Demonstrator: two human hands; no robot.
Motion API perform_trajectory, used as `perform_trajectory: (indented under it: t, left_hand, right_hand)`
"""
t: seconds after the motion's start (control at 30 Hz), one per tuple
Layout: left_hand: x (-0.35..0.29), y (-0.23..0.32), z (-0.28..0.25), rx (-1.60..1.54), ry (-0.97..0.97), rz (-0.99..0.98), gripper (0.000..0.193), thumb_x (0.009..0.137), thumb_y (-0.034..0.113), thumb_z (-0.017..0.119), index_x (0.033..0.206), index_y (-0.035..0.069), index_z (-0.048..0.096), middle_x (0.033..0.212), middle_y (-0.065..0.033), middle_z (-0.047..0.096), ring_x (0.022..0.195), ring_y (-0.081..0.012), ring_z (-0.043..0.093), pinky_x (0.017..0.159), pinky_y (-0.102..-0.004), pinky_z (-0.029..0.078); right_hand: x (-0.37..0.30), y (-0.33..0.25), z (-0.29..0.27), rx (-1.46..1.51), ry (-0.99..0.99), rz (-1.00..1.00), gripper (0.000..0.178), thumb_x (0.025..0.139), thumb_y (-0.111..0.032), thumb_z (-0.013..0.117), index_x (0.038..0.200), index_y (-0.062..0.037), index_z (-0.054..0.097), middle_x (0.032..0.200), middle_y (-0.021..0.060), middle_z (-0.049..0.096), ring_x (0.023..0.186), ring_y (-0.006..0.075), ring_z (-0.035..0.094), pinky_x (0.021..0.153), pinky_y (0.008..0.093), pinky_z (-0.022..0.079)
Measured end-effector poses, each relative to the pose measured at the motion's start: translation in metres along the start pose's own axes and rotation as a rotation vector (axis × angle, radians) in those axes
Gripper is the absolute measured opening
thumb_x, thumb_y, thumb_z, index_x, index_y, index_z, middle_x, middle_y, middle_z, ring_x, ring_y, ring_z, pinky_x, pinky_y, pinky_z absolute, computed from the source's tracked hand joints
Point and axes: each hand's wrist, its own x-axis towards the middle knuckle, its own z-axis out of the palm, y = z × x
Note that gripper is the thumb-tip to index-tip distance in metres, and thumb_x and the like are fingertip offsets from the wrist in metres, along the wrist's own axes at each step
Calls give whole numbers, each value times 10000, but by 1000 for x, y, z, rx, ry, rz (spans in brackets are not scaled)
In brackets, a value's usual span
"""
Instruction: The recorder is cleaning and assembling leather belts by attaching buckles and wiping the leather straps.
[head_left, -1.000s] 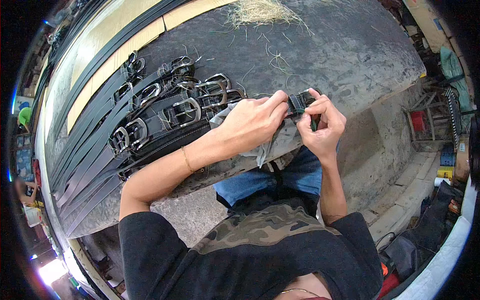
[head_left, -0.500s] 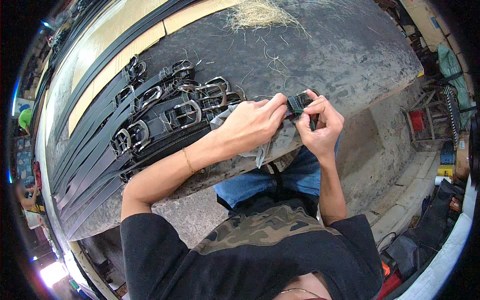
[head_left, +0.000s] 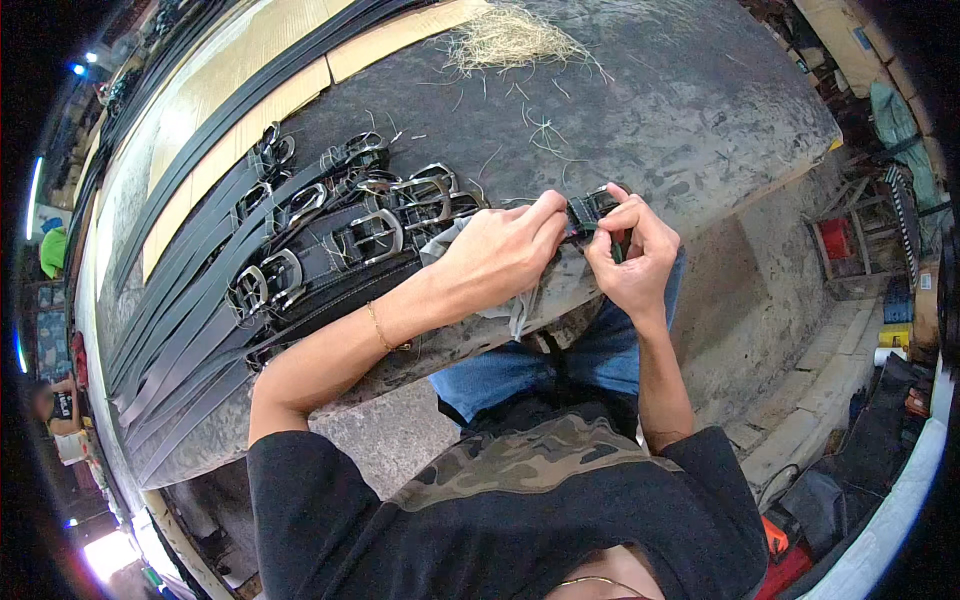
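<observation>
Near the table's front edge, my left hand [head_left: 508, 245] is closed around the buckle end of a black belt [head_left: 582, 212], fingers curled over the strap. Facing it, my right hand [head_left: 640, 245] pinches at the same belt close to its buckle, thumb against fingers. A dark green bit shows under the right fingers; what it is I cannot make out. Crumpled grey cloth [head_left: 517, 308] lies beneath my left hand and hangs over the edge. To the left are several black belts [head_left: 185, 310] with metal buckles [head_left: 372, 236], some bearing loose thread ends.
Pale cut threads [head_left: 515, 42] are heaped at the back of the dark table [head_left: 690, 110], with loose strands nearby. Long black straps [head_left: 235, 130] lie over cardboard [head_left: 275, 105] at the far left. A person [head_left: 62, 405] is at the left rim. A rack [head_left: 835, 240] stands right.
Both hands have shifted slightly left, and my right fingers have drawn closer in around the belt's buckle end. The belt remains held between them.
</observation>
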Motion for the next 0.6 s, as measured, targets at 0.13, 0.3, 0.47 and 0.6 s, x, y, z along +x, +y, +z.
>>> perform_trajectory:
  t: [0.13,0.3,0.47,0.6]
  left_hand:
    - [3,0,1,39,138,-171,185,868,20,621,1034,-24,552,1063,-163,557,705,-308,656,541,-386,549]
    - [7,6,1,180,8,-296,223,877,40,621,1085,-17,561,1141,-188,553,745,-340,672,555,-411,551]
    - [3,14,-5,164,-13,-111,312,840,126,684,1099,-32,610,1087,-166,560,827,-298,655,625,-379,551]
    - [7,22,-25,27,-56,-141,436,745,60,677,1155,-23,552,991,-155,500,872,-311,557,779,-391,511]
  right_hand:
    - [-1,-4,7,197,180,102,100,764,91,633,778,4,584,699,29,553,652,106,548,980,425,515]
    - [3,-11,-11,353,388,466,110,866,55,674,970,26,655,866,37,661,763,87,591,844,294,531]
    - [-4,-6,-92,521,578,460,146,908,-3,676,1054,3,676,924,76,707,692,53,553,586,190,415]
    - [-28,11,-145,436,639,567,209,922,-20,669,1127,20,654,996,124,708,687,72,559,568,213,433]
